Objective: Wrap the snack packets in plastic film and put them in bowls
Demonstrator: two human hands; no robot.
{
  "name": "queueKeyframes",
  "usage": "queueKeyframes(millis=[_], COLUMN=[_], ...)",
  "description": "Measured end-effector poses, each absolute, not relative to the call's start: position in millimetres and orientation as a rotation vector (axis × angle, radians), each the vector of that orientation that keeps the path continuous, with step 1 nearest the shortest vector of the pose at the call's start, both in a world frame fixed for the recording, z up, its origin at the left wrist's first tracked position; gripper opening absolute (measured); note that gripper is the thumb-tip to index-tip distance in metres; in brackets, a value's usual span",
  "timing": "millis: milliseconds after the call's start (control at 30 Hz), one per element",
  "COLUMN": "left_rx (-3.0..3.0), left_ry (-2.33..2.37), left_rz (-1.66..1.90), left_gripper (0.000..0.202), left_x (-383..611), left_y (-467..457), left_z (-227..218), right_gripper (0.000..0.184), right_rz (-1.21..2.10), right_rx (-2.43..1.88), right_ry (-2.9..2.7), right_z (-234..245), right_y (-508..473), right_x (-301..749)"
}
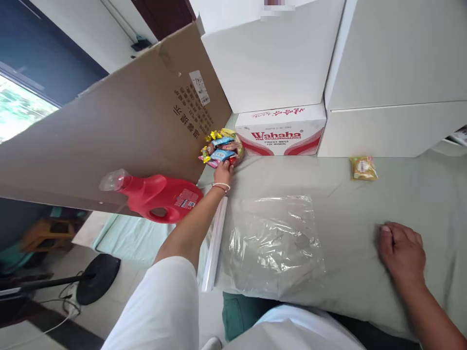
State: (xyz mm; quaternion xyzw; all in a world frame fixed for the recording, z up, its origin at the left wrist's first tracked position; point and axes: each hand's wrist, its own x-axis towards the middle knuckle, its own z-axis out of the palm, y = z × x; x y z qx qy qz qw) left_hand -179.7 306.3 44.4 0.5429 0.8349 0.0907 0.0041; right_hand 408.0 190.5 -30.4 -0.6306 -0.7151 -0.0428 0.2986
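Note:
My left hand [223, 172], with a beaded bracelet at its wrist, reaches to the near edge of a heap of wrapped snacks [221, 154] in a clear round container. Its fingers curl against the heap beside a red piece; what they pinch, if anything, is hidden. On the cloth at the far right rests my right hand [403, 250], a loose fist with nothing visible in it. Between the two hands a clear plastic bag [272, 243] lies flat. A white strip [214, 245] runs along its left side.
A red detergent jug [166, 197] lies on its side by my left forearm, against a large cardboard sheet [138, 112]. A white Wahaha box [280, 133] stands at the back. Right of it is a small yellow packet [364, 168]. White cabinets [394, 63] rise behind.

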Motion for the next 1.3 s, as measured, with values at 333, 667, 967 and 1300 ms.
queueKeyframes(millis=[333,667,967,1300], left_rx=[1.877,1.941,0.673,0.018], left_ry=[2.433,1.967,1.394,1.327], left_rz=[0.337,0.917,1.572,1.452], left_gripper=[0.035,0.03,0.033,0.033], left_x=[-103,-4,52,31], left_y=[172,157,227,277], left_z=[44,67,74,55], right_gripper=[0.04,0.046,0.04,0.038], right_rz=[-0.016,0.046,0.082,0.119], right_rx=[-1.635,-1.707,-1.637,-1.637], right_ry=[-1.874,-1.855,-1.83,-1.833], right_z=[-36,-35,-31,-29], right_y=[191,190,187,187], right_x=[409,406,406,406])
